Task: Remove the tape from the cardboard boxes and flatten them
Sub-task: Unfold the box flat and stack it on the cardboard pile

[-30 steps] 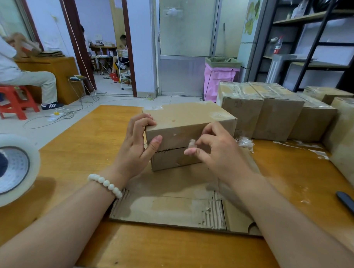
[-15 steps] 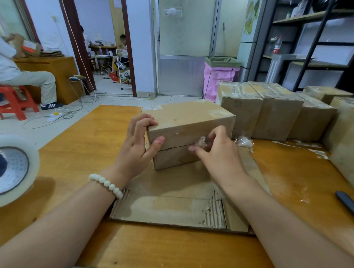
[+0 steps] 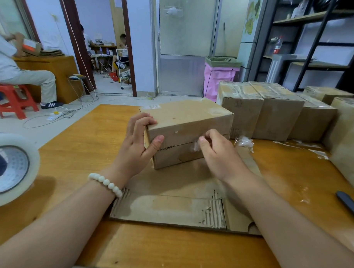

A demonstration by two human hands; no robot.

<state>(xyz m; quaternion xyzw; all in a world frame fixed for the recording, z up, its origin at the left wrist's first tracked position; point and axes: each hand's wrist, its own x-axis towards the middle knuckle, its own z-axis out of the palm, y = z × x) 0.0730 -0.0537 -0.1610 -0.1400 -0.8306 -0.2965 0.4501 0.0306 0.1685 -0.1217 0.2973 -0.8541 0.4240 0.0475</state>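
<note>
Tape peel at the near seam: pull low, brace firm

The box being worked sits mid-table on a flattened cardboard sheet that lies on the wooden table, its seam face turned near. The left hand grips the box's left end, fingers curled over the top edge and thumb pressed on the near face. The right hand pinches a whitish scrap of clear tape at the seam, right of centre on that face.

By the look of it, the peel is under way. It would go best drawn low and along the seam towards the right, not straight out. That way the strip should come off whole rather than tear or lift the paper skin. The left hand should bear down against the pull so the box does not slide on the sheet. A crumpled wad of tape lies just right of the box. More taped boxes wait in a row at the far right.
</note>
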